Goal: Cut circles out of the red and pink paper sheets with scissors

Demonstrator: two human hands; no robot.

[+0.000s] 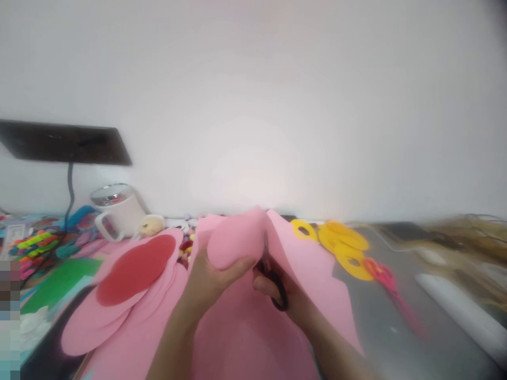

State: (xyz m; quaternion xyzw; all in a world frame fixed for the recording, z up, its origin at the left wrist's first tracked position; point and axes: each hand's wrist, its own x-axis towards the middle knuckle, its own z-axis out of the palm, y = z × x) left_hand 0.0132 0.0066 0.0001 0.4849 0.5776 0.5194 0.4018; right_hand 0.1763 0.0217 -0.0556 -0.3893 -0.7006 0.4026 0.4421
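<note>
A large pink sheet (245,322) is raised at the middle of the view, its upper part bent over. My left hand (214,279) is closed on the sheet, thumb on the near side at the rounded edge. In my right hand (281,290) are black-handled scissors (280,293), their blades pointing up at the sheet beside my left thumb. The sheet partly hides the fingers of my right hand. To the left lie pink rounded cutouts (95,330) with red pieces (134,272) on top.
Yellow rings (352,261) and pink scissors (390,285) lie to the right on a grey surface (380,338). A white mug (122,214) stands at the back left, below a dark panel (67,142). Green sheets (59,282) and colourful craft pieces lie at the far left.
</note>
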